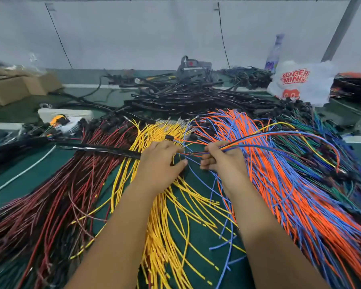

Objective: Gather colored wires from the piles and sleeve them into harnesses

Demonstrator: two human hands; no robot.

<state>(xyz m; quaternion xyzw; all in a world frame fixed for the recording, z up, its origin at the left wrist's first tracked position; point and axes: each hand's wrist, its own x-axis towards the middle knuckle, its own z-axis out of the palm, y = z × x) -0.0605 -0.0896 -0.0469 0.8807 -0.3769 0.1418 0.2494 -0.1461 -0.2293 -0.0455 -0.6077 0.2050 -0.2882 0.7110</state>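
Left hand: I see my left hand (162,158) curled round the near end of a black sleeve (100,148), thumb stretched toward the right hand
Right hand: my right hand (221,158) grips a small bundle of mixed wires (265,137), fingers closed round it; the wire ends poke out toward the left hand
Gap between hands: the bundle's tips (189,153) lie between the two hands, close to the left fingers; I cannot tell whether they have entered the sleeve
Bundle: from my right hand it arcs up and to the right, over the orange and blue pile, with blue, yellow, red and dark strands in it
Sleeve: it runs from my left hand straight out to the left, over the red wires
Yellow wires (165,215): fanned out under and just beyond my left hand, on the green surface (198,226)
Red and dark wires (56,195): a wide pile to the left of my left hand
Orange and blue wires (279,184): a thick pile under and to the right of my right hand
Green and blue wires (313,147): farther right of that pile
Black sleeved harnesses (192,97): heaped well beyond both hands
White plastic bag (300,82): beyond my right hand, far right
Cardboard boxes (19,86): far left, beyond my left hand
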